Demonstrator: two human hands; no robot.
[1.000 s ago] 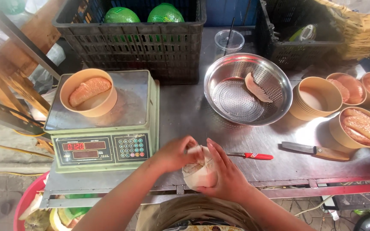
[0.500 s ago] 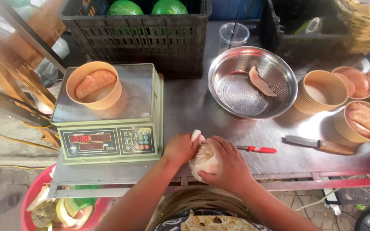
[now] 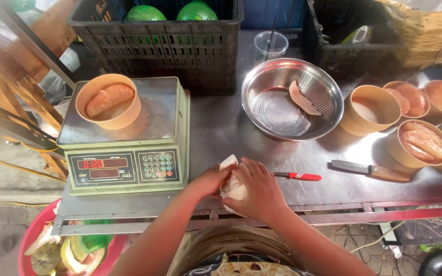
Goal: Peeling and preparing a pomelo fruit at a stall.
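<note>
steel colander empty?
No: the steel colander holds one peeled fruit segment lying against its perforated inner wall.

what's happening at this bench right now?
A person holds a pale, partly peeled fruit segment between the left hand and right hand at the front edge of the steel table. A paper cup with one peeled segment sits on the digital scale. Another segment lies in the steel colander bowl. Filled cups stand right; a red-handled tool and a knife lie untouched.
</note>
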